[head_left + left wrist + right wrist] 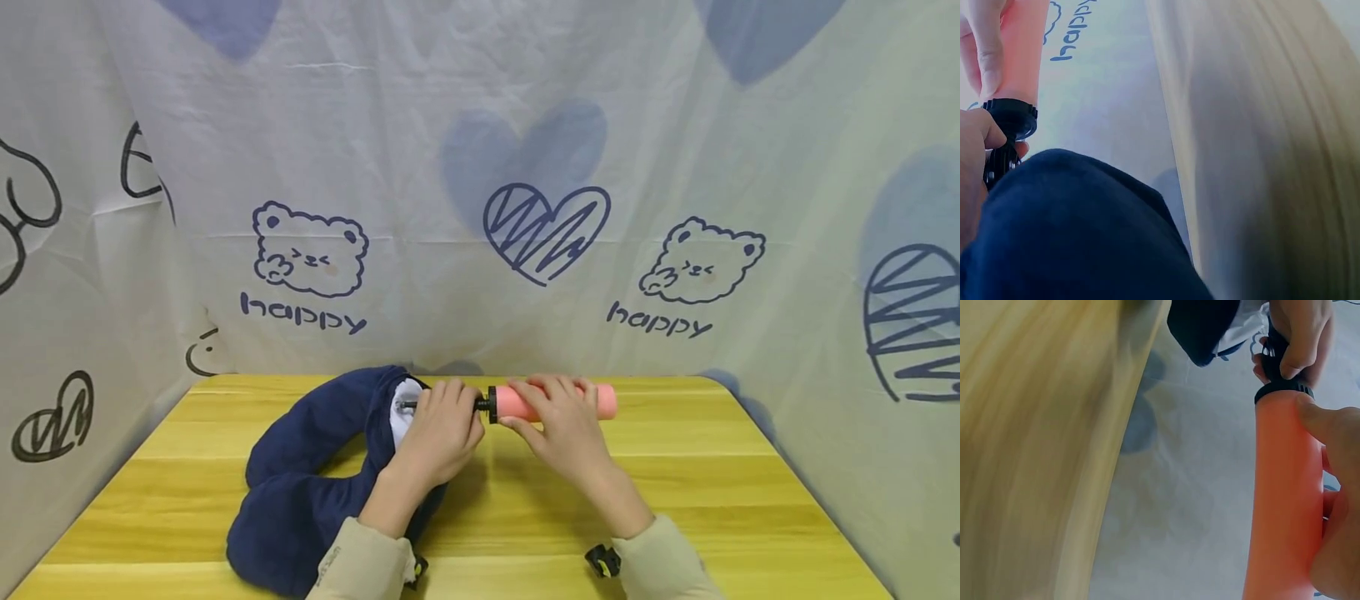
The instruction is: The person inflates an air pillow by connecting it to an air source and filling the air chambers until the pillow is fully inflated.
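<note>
My right hand [564, 429] grips the pink barrel of a hand pump [1285, 494], thumb near its black collar [1272, 392]. The barrel lies level in the head view, pointing right. My left hand [442, 429] grips the black hose [482, 403] just beyond the collar, hiding part of it. A thin black tip [407, 405] of it shows left of that hand, at the white lining [402, 423] inside the opening of a navy U-shaped neck pillow [288, 517]. The pillow lies on the table under my left forearm; its navy fabric fills the lower left wrist view.
The wood-grain table [712, 483] spreads out to the right and in front. A pale printed cloth [420, 167] with hearts and bears hangs behind it and along both sides. Black straps [603, 560] sit at the wrists, by the beige sleeves [663, 558].
</note>
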`<action>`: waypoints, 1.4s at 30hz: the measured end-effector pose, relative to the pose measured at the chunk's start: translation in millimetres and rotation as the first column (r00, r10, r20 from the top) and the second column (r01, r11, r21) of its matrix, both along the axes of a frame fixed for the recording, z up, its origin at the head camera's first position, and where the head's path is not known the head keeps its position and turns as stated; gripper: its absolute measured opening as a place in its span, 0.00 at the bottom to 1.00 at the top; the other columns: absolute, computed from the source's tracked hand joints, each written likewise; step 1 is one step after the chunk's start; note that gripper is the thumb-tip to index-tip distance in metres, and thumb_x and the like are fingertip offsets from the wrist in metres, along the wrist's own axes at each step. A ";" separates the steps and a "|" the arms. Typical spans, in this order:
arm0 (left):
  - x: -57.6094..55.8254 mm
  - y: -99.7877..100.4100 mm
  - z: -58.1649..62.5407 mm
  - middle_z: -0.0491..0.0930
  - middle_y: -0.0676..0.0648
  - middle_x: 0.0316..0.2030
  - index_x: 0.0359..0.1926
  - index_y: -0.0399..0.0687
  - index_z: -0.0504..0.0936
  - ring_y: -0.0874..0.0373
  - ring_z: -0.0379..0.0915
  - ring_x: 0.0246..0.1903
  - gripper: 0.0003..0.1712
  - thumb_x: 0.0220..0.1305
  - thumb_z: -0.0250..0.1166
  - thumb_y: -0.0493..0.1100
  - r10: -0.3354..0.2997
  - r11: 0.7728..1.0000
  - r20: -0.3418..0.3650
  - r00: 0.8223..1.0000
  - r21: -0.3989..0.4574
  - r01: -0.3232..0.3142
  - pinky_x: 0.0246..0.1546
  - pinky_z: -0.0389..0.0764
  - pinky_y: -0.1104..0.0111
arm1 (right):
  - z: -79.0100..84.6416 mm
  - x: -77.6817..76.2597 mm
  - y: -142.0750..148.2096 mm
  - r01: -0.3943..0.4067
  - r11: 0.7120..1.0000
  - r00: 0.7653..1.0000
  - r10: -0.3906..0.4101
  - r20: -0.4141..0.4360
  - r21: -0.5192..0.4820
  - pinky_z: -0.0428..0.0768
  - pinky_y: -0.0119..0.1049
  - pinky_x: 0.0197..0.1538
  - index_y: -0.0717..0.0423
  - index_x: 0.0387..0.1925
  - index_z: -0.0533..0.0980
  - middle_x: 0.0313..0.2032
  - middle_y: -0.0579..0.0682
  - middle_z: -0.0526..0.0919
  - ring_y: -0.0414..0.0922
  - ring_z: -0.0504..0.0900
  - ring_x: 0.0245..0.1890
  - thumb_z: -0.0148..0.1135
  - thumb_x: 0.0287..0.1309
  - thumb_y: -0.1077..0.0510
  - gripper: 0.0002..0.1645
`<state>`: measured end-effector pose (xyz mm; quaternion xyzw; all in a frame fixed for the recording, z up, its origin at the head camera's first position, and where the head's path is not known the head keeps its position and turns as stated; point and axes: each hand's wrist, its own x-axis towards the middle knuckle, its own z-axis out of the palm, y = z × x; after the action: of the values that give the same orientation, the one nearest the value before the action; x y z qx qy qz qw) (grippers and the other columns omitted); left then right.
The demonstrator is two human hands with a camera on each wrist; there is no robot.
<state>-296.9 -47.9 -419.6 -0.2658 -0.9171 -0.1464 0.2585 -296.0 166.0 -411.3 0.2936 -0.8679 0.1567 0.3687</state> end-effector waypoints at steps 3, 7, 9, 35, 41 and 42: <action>-0.3 -2.8 1.0 0.75 0.44 0.45 0.49 0.41 0.79 0.47 0.67 0.44 0.11 0.72 0.58 0.41 -0.002 1.000 0.003 1.000 0.018 0.002 0.45 0.68 0.55 | -1.3 -0.2 -2.2 0.007 1.000 1.000 -0.007 0.000 -0.010 0.65 0.63 0.56 0.52 0.59 0.83 0.48 0.57 0.84 0.57 0.81 0.51 0.77 0.53 0.42 0.33; -0.9 -7.3 0.0 0.74 0.44 0.44 0.49 0.42 0.79 0.47 0.66 0.44 0.10 0.72 0.59 0.42 0.000 1.000 0.003 1.000 0.029 0.000 0.47 0.67 0.55 | -2.8 -1.3 -3.4 0.006 1.000 1.000 -0.006 -0.004 -0.009 0.66 0.63 0.56 0.51 0.58 0.84 0.48 0.57 0.84 0.57 0.81 0.51 0.77 0.53 0.42 0.33; -1.6 -9.1 -0.6 0.74 0.44 0.44 0.50 0.42 0.79 0.46 0.66 0.44 0.10 0.73 0.58 0.42 0.002 1.000 0.001 1.000 0.027 -0.002 0.47 0.67 0.55 | -2.9 -2.0 -3.1 0.008 1.000 1.000 -0.008 0.003 -0.009 0.66 0.64 0.56 0.51 0.58 0.84 0.48 0.56 0.84 0.57 0.81 0.51 0.77 0.54 0.42 0.32; -11.3 -34.2 -2.9 0.73 0.44 0.46 0.54 0.40 0.79 0.46 0.64 0.46 0.13 0.73 0.58 0.41 0.090 0.994 0.103 0.991 0.055 -0.096 0.50 0.65 0.52 | 8.8 -14.7 58.1 0.103 0.995 0.955 -0.101 0.281 0.008 0.57 0.64 0.65 0.50 0.61 0.82 0.55 0.55 0.83 0.58 0.77 0.60 0.77 0.58 0.44 0.32; -5.5 -13.6 -3.4 0.73 0.42 0.48 0.53 0.40 0.77 0.45 0.65 0.48 0.13 0.76 0.52 0.41 0.029 0.999 0.122 0.992 0.028 -0.033 0.50 0.65 0.52 | 2.0 -12.3 33.4 0.035 0.998 0.986 -0.043 0.163 0.052 0.64 0.63 0.59 0.49 0.61 0.83 0.51 0.54 0.84 0.57 0.79 0.55 0.75 0.59 0.41 0.31; -4.2 -10.2 -3.7 0.73 0.42 0.48 0.52 0.40 0.77 0.45 0.65 0.48 0.13 0.76 0.51 0.41 0.026 0.999 0.122 0.992 0.024 -0.029 0.50 0.65 0.52 | -0.1 -12.0 28.9 0.029 0.998 0.990 -0.037 0.134 0.059 0.65 0.63 0.57 0.49 0.60 0.84 0.50 0.54 0.85 0.57 0.80 0.53 0.75 0.58 0.41 0.31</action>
<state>-301.0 -58.2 -423.3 -0.2403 -0.9327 -0.1706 0.2077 -308.1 195.0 -411.4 0.2782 -0.8997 0.1454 0.3033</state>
